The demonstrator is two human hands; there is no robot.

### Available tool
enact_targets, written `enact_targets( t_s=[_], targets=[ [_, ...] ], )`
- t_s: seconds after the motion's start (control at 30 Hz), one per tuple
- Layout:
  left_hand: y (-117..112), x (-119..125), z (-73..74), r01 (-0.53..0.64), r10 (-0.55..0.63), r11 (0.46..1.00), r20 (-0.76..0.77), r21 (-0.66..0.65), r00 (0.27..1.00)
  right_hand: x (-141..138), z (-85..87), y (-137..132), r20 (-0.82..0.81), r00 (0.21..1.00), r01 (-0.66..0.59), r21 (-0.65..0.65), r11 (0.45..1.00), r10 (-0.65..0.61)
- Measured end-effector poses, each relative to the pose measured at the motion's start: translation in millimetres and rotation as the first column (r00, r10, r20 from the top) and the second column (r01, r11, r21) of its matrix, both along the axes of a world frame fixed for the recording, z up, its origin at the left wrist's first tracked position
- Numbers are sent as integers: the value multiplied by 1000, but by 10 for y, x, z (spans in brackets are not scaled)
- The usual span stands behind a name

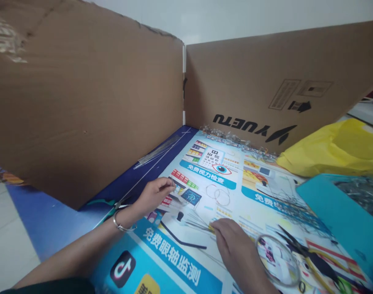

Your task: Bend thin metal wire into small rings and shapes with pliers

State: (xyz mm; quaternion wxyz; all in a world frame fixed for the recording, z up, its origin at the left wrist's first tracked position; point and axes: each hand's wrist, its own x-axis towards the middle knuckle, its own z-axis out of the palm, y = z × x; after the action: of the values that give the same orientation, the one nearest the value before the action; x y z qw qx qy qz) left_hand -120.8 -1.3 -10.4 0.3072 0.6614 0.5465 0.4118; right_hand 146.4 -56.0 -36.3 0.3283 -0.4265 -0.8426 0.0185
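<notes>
My left hand [154,195] hovers over the printed sheet, thumb and fingertips pinched together; whatever may be between them is too fine to make out. My right hand [238,251] is closed on a bundle of thin metal wires [197,222], which fan out leftward from the fingertips. A small yellow piece shows at its grip. Two thin wire rings [219,195] lie on the sheet between and beyond my hands. Beside my right wrist is a larger wire coil [293,271]. Long-nose pliers [310,257] with dark and yellow handles rest to its right.
Cardboard panels [91,102] stand at left and back. Straight wires [158,152] lie along the left panel. Teal-handled scissors [112,206] sit by my left wrist. On the right are a teal tray [333,212] with wire scraps and a yellow cloth-like item [327,147].
</notes>
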Motion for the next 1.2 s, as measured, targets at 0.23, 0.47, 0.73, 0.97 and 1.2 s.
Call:
enact_targets(
  t_s=[0.23,0.47,0.73,0.97,1.2],
  targets=[
    [-568,463,129,315,-308,947,-112,53,945,-193,220,-185,-382,908,-59,-525,849,-173],
    [-590,520,63,250,-248,968,-53,31,967,-211,279,-247,-447,878,-92,-508,857,-171],
    [-614,445,-8,221,-219,975,-58,34,974,-326,207,-266,-413,895,-197,-703,683,-168],
    [-606,463,-74,253,-254,967,-57,-19,965,-163,214,-122,-375,894,-87,-683,725,-245],
    [-669,531,-106,282,-289,953,-50,-113,956,-194,235,-171,-392,891,-79,-630,772,-229]
  ],
)
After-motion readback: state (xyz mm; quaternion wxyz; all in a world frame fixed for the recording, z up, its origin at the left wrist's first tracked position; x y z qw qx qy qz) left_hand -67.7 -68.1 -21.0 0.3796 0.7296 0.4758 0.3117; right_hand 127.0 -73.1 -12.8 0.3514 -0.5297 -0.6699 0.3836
